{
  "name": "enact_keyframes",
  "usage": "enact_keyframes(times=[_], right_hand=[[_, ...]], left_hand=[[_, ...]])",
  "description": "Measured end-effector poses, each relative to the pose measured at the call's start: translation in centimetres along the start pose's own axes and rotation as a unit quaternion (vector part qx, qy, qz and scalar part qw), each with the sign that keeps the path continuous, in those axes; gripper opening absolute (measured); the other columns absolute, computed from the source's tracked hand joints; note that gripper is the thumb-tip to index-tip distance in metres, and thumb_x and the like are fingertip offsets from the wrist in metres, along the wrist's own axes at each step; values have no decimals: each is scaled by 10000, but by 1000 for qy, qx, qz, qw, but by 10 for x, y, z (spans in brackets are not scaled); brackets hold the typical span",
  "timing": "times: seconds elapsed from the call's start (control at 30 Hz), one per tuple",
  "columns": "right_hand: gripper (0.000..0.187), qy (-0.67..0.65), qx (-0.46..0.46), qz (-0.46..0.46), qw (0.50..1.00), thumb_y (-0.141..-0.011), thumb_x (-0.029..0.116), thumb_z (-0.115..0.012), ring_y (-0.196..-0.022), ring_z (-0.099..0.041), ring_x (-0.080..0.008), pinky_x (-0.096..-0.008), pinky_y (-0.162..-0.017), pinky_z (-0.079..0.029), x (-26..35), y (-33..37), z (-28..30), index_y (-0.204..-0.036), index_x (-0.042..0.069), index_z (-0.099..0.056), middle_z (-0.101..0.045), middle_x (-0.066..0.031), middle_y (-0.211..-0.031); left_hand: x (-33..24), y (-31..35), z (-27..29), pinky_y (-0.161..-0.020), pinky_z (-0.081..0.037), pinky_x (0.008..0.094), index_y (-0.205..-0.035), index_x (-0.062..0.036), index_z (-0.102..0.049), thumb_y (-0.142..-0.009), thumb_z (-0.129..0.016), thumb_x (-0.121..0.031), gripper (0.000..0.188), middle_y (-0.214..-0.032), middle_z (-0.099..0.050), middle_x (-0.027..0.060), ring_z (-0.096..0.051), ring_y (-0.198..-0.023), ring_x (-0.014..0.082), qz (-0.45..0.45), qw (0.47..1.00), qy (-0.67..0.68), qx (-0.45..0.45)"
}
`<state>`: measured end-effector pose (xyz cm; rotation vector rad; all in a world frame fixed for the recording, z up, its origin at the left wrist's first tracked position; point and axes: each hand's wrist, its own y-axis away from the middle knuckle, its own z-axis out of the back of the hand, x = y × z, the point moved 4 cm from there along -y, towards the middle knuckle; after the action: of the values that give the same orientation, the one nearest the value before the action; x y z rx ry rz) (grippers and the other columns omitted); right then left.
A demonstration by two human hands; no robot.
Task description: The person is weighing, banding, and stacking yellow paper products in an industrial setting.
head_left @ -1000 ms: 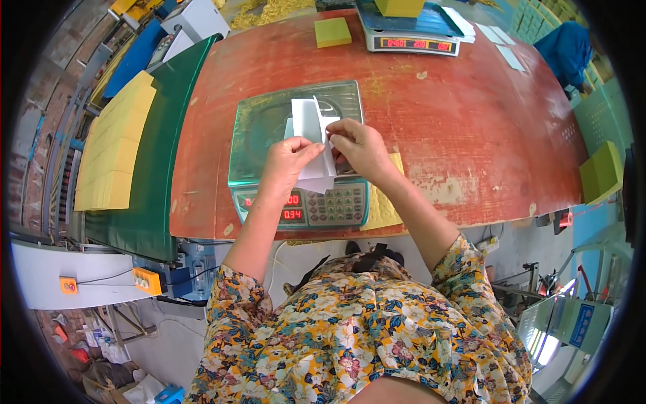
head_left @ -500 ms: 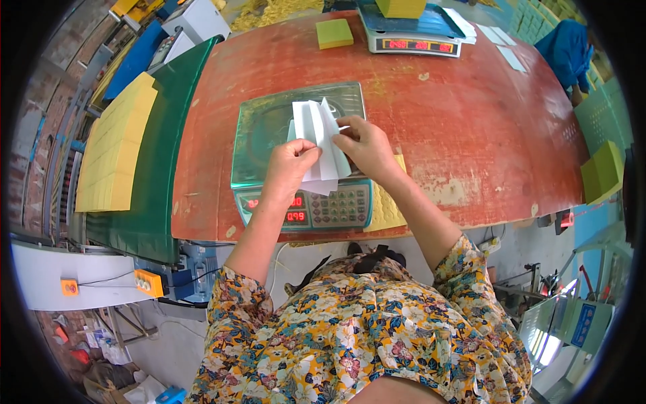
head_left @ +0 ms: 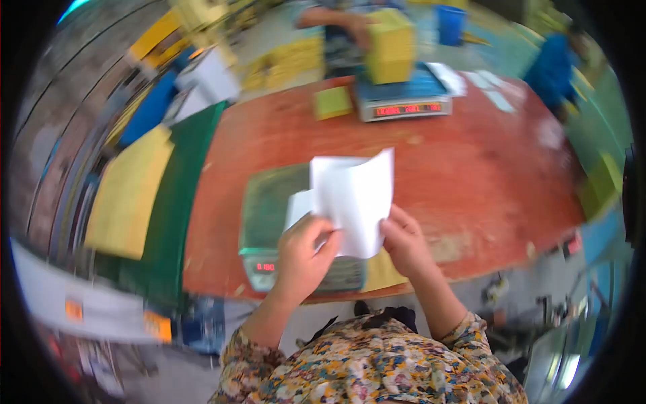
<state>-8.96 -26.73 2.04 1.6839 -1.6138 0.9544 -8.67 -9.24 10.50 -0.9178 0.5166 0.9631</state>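
Observation:
A white sheet of paper [head_left: 353, 202], perhaps more than one, stands curled between my hands above the near scale. My left hand [head_left: 308, 252] pinches its lower left edge. My right hand [head_left: 406, 241] has thumb and fingers closed on the right edge, lower down. Behind the left fingers another piece of white paper [head_left: 298, 207] shows in part, over the metal pan of the near scale [head_left: 269, 202]. The scale's red display is lit, while its keypad is mostly covered by my left hand and the paper. Motion blurs the view somewhat.
A red table [head_left: 471, 175] carries a second scale [head_left: 404, 109] at the far side, with a yellow stack [head_left: 391, 47] touched by another person's hand [head_left: 356, 28]. A small yellow pad [head_left: 333, 102] lies beside it. Yellow stacks [head_left: 128, 195] line the left; a person in blue [head_left: 553, 67] stands far right.
The papers, folded and fanned before, now show as a broad upright sheet. My view has tilted up, bringing the person at the far scale into sight. The near scale's display reads differently.

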Motion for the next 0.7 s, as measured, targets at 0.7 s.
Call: enact_keyframes(times=[0.7], right_hand=[[204, 132, -548, 160, 810, -933, 173, -608, -746, -542, -75, -263, -657, -451, 156, 258, 458, -1005, -9, -666, -634, 2, -848]], left_hand=[[-302, -137, -431, -764, -510, 319, -1354, -8, -525, -838, -524, 73, 523, -1101, -648, 167, -639, -860, 236, -315, 882, 134, 325]])
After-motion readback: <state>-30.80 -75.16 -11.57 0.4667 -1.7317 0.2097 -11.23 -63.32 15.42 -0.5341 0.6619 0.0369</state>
